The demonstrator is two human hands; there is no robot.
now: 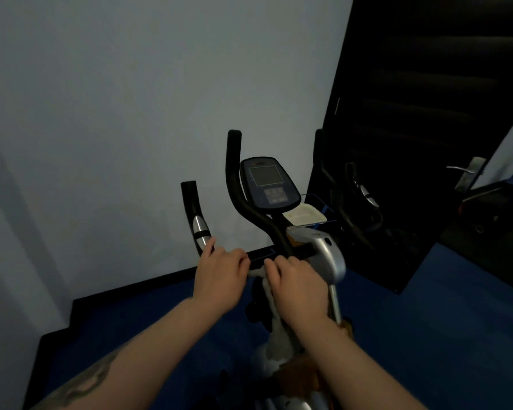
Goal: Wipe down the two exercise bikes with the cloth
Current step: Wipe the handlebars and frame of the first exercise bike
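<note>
At lower left, your left forearm, tattooed near the elbow, reaches up and forward. Your left hand (219, 273) sits knuckles-up with fingers curled over the black handlebar (234, 173) of the exercise bike (323, 255), just below the chrome sensor grip (200, 230). That bar rises from your hand and tips slightly left; its inner loop stands upright beside the console (268, 184). Console screen faces you, tilted back; its lettering is too blurred to read. Just right, your right hand (296, 287) is clamped, fingers curled, on the pale cloth (271, 300) against the bar's crosspiece by the silver stem; the cloth hangs down along the frame. A white tray (304, 214) sits behind the console. Far right, a dark door (427, 113) with a metal handle (462, 170).
</note>
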